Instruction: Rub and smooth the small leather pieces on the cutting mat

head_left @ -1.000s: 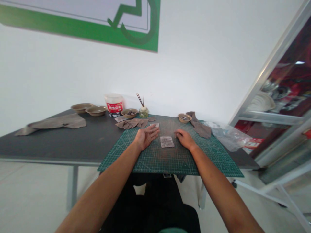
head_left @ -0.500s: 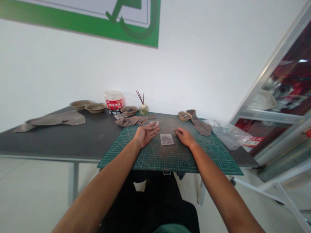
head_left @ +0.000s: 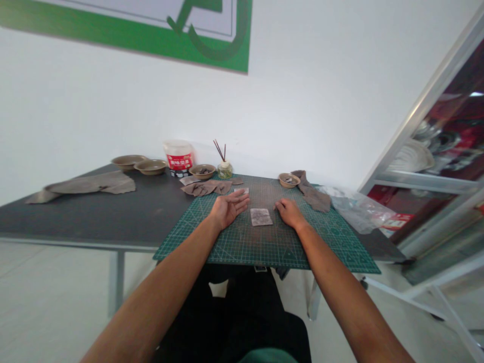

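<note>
Head view, grey patch (head_left: 261,217), sides pointing forward (long axis unclear), left hand (head_left: 229,209) spread, right hand (head_left: 289,213) curled

This looks like some kind of workshop. A green mat (head_left: 260,248) with lots of thin lines lies on a long dark desk (head_left: 155,214). There are grey-brown rags (head_left: 88,183) and little bowls (head_left: 202,177) with bits in them. A big green and white sign (head_left: 136,45) is on the plain white wall (head_left: 302,106).
</note>
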`<action>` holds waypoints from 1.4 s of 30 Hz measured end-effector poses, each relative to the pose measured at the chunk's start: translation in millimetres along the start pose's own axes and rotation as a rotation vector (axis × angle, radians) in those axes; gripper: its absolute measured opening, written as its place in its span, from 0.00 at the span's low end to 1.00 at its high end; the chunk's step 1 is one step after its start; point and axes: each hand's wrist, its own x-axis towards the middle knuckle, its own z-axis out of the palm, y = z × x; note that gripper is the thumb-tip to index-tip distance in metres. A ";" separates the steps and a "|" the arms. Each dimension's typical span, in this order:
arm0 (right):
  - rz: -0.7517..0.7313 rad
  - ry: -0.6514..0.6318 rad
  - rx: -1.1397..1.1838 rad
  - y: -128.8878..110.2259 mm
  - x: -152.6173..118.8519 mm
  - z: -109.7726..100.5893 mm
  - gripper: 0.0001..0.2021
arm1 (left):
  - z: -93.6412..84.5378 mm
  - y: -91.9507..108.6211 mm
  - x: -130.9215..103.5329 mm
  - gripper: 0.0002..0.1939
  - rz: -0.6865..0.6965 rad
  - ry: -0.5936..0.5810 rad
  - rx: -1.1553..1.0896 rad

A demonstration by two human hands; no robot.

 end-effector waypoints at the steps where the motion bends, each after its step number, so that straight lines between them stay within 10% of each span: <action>1: 0.003 -0.001 -0.006 0.0 0.2 0.1 0.16 | 0.3 0.1 -0.2 0.29 0.000 0.000 0.000; 42: 0.040 0.035 -0.061 3.0 12.1 4.9 0.19 | 4.8 -0.2 -3.6 0.29 0.003 0.005 0.019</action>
